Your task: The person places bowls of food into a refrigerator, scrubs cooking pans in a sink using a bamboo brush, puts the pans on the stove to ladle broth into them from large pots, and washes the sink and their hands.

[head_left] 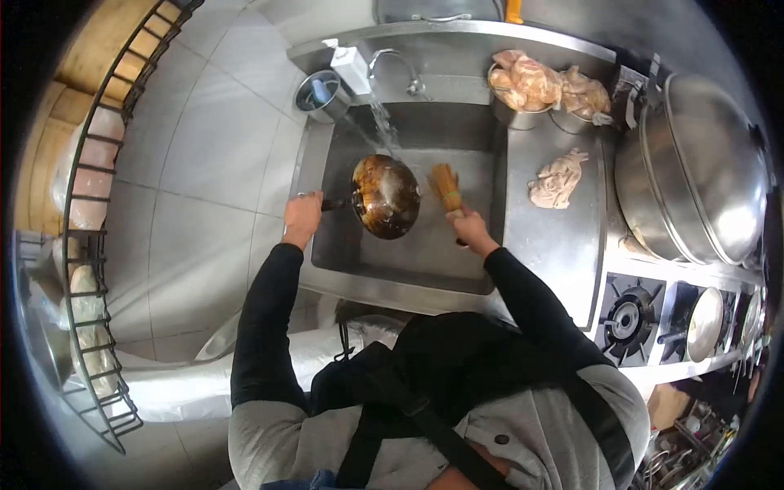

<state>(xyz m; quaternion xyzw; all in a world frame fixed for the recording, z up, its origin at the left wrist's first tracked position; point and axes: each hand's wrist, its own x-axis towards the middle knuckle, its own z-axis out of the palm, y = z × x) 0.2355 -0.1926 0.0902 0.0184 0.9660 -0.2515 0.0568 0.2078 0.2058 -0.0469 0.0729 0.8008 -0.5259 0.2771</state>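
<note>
My left hand [303, 217] is closed around the dark handle of a frying pan [386, 197]. The pan is tilted over the sink [441, 265], and its brown-and-black stained surface faces up toward me. Water runs from the faucet [415, 84] and falls near the pan's upper edge. In my right hand [471, 228] is a bamboo brush [446, 184], its bristles pointing up and away from me. Brush and pan are apart, the brush to the right of the pan. I cannot see inside my closed fingers.
A white soap dispenser [351, 71] and a metal pot [323, 97] stand at the sink's back left. Raw meat fills a container [524, 79] at the back right; a cloth-like pale piece [558, 180] lies on the counter. Big steel lids [694, 171] and a burner [627, 319] are farther right.
</note>
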